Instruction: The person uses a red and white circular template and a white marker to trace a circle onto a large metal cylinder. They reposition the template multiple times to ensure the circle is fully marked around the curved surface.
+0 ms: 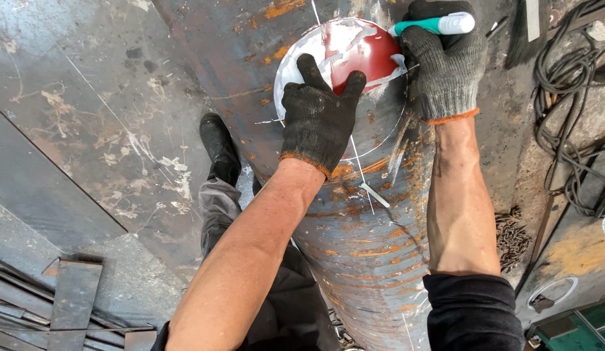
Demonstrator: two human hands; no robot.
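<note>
Our left hand (319,123), in a dark knit glove, lies flat with fingers spread on a round red-and-white disc (345,55), pressing it against the curved top of a big rusty steel pipe (367,240). The disc sits just beyond the palm, under the fingertips. Our right hand (449,71), in a grey glove, is clenched around a green-and-white marker (436,25), whose long axis runs crosswise, left to right, with the tip end at the disc's right edge. The right hand is the nearer one to that edge. A white traced arc curves on the pipe below and to the right of the disc, between the two wrists, and a straight white line runs along the pipe's length toward us. Left of the left hand, below the pipe, a black boot (218,140) stands on the stained floor (88,117). Right of the right arm, dark cables (569,78) lie coiled.
</note>
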